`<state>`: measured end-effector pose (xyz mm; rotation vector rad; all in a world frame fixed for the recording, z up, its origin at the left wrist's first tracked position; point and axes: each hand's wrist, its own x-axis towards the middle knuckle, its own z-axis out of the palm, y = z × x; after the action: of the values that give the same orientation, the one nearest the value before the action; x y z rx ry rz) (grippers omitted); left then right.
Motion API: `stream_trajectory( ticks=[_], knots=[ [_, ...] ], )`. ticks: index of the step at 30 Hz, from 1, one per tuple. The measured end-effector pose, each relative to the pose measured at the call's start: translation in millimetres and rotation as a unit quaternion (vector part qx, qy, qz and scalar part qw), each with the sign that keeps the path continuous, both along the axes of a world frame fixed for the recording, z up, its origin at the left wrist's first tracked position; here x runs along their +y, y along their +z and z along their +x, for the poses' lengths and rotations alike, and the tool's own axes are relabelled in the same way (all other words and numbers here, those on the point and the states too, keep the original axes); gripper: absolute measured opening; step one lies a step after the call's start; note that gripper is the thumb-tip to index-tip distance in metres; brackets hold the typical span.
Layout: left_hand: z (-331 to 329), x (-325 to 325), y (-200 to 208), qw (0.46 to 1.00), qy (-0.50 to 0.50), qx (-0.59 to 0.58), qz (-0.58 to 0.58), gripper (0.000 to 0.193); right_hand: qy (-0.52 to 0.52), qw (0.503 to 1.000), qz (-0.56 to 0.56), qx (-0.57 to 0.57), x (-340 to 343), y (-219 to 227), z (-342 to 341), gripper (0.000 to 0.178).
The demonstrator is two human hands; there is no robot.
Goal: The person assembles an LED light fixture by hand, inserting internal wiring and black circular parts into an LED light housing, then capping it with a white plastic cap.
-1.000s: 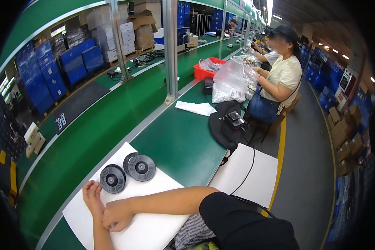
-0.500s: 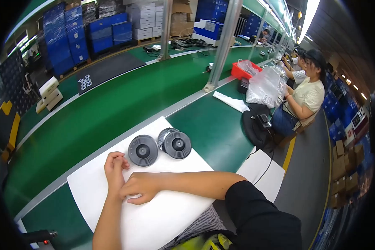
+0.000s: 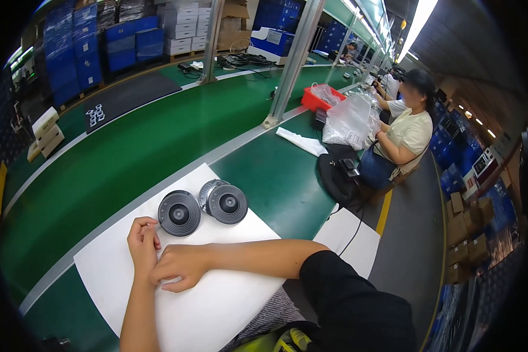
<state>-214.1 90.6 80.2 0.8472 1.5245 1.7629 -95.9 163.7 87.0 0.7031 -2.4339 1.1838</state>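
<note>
Right hand (image 3: pixel 180 268) on left wrist, two discs on sheet

Head view: Left hand (image 3: pixel 142 243) is palm-side in, fingers half curled and loose, nothing held; it's just beside the left disc (image 3: pixel 179 213), can't tell if touching. Right forearm crosses from the right, black sleeve (image 3: pixel 358 299) above the elbow. Right fingers bent, tips at the left wrist, thumb apart from the index; can't tell if they grip.

Both discs are dark grey, ringed, with a raised centre, near the far edge of the white sheet (image 3: pixel 114 273). Right disc (image 3: pixel 229 205) is next to the left one, tilted, lighter side showing; contact unclear. Sheet lies on the green bench (image 3: pixel 258 182).

Farther along: white strip (image 3: pixel 301 142), black item (image 3: pixel 330 176) with a small device (image 3: pixel 350 168) on it, clear bag (image 3: pixel 347 126) of small white pieces, red bin (image 3: pixel 312 102). Co-worker (image 3: pixel 410 135) sits at the bench beyond.
</note>
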Motion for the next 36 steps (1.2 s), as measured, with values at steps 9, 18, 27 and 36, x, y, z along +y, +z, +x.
stream_trajectory(
  ticks=[9,18,27,36],
  knots=[
    [2.1,0.7,0.0,1.0,-0.004,0.016,0.001,0.008,0.006,1.0,-0.011,-0.014,1.1,1.1,3.5,0.011],
    [4.2,0.9,-2.3,0.997,-0.018,0.067,-0.014,0.009,0.029,0.998,-0.052,-0.016,2.0,-0.7,3.0,0.01],
    [2.5,3.3,-6.3,0.994,-0.036,0.098,0.02,0.009,0.032,0.996,-0.074,-0.035,2.0,1.2,2.5,0.007],
    [-0.4,0.6,-7.1,0.995,-0.023,0.1,0.012,0.009,0.035,0.995,-0.095,-0.02,-1.0,-2.1,-2.5,0.005]
  ],
)
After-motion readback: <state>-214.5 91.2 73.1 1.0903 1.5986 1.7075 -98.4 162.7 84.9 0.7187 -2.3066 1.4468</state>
